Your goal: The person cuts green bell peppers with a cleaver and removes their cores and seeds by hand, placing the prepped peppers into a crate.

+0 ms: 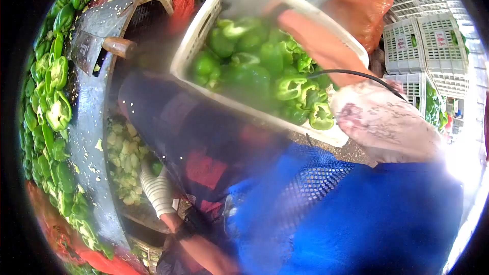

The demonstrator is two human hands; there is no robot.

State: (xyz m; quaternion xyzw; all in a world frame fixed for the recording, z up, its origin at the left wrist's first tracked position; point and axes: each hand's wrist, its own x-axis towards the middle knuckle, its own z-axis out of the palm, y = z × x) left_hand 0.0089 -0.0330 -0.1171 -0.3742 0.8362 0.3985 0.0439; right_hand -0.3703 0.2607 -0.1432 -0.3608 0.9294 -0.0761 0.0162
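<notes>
My left hand (156,189), in a white ribbed glove, is low beside my dark-clothed leg. Its fingers curl around a green bell pepper (157,167), mostly hidden by the hand. Beyond it lies a heap of pale pepper cores (126,160). My right arm reaches across a white plastic crate (199,28) of green peppers (249,79), several cut open and hollow. My right hand (252,2) is a grey blur over the crate's far end; its fingers cannot be made out.
A metal-topped work surface (91,137) carries scattered seeds and a broad blade with a wooden handle (118,47). Green peppers (58,114) pile along its far side. An orange mesh sack (356,0) and stacked white crates (425,43) stand to my right. A blue apron (367,214) covers me.
</notes>
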